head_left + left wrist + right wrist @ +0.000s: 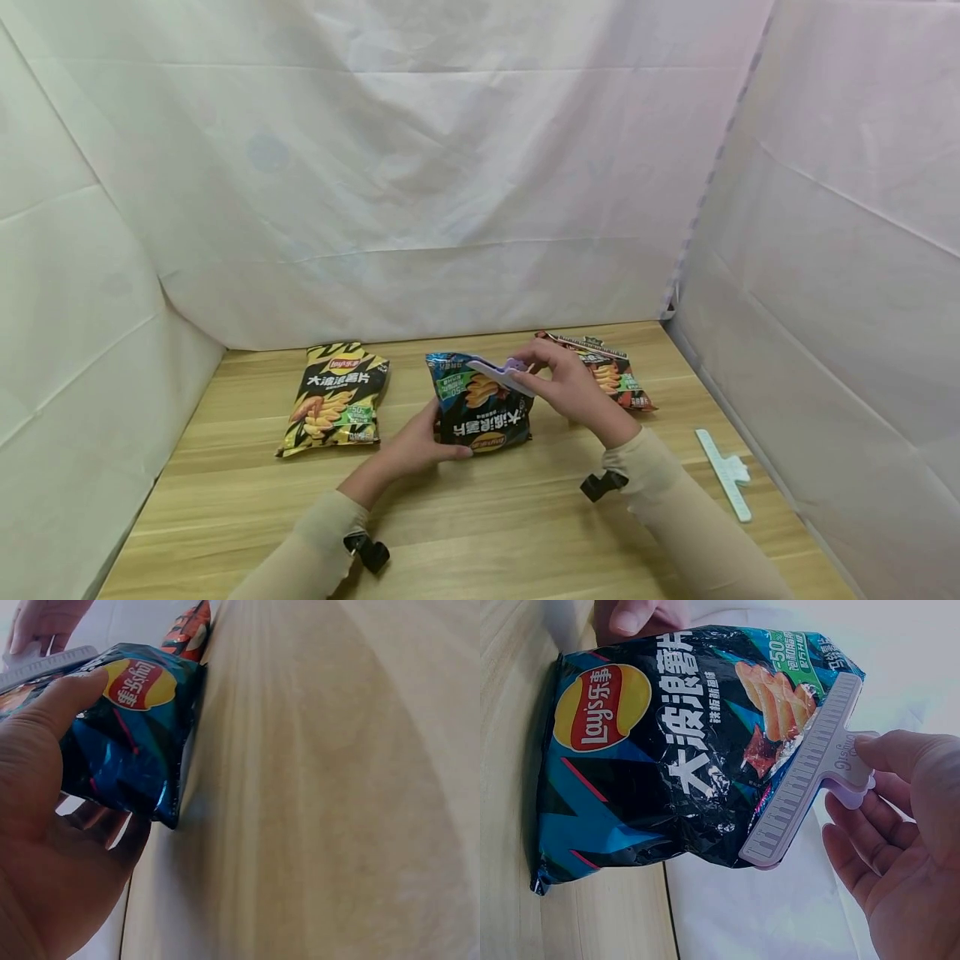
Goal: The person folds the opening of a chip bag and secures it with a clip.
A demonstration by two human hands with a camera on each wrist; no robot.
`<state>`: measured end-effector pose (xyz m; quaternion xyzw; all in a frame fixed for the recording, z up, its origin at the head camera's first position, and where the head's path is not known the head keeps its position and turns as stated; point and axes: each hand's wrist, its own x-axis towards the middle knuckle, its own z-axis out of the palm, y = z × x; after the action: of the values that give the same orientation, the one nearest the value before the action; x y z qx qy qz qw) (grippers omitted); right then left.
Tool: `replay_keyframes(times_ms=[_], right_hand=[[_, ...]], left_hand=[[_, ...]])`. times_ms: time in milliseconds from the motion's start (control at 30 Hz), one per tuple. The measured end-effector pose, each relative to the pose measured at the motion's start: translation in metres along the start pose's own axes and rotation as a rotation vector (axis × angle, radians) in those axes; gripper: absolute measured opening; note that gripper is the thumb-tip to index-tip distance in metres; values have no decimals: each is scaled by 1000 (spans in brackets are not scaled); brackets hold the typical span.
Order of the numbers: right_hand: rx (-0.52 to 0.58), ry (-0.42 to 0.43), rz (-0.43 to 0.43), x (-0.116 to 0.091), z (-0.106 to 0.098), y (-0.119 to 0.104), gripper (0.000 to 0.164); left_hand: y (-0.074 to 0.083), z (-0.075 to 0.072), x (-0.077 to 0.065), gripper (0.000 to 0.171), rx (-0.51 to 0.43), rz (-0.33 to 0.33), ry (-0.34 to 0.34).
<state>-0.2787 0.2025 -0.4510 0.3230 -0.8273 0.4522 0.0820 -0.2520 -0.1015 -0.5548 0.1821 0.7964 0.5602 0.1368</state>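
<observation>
Right hand (566, 379) pinches the lilac bag clip (802, 776) (piano keys printed along it!) across a corner of the blue-and-black Lay's bag (483, 408); left hand (416, 446) grips that bag, logo-end down, at the wooden table (487, 517).

Left wrist view: your left hand (60, 862) grips the shiny blue chip bag (127, 761) from the left side of the frame. Thumb (71, 696) lies across the bag's face, tip at the red-and-yellow logo (140, 684); other fingers are curled underneath. Pale clip (56, 666) with fine marks along its bar sits at the upper left, past your thumb. Your right hand (49, 619) is at the top left corner, fingers at the clip, partly cut off by the frame. Orange-red bag (187, 634) shows just beyond the blue one. Wood tabletop (322, 780) fills the right side, blurred; white backdrop (131, 622) behind.
</observation>
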Motion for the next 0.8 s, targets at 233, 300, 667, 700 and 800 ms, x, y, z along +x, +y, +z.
replay_keyframes(times_ms=[233,300,667,700,800], right_hand=[[-16,-2,3,0,0,-1,17],[-18,-5,10,0,0,-1,17],[-7,-17,26,-1,0,1,19],[-8,-20,29,-1,0,1,20],[-20,-35,47,-1,1,2,24]], left_hand=[[-7,7,-1,100,27,-21,16],[-8,8,0,98,49,-19,39],[-9,10,2,85,68,-3,64],[-9,10,2,85,68,-2,62],[-9,10,2,85,63,-2,54]])
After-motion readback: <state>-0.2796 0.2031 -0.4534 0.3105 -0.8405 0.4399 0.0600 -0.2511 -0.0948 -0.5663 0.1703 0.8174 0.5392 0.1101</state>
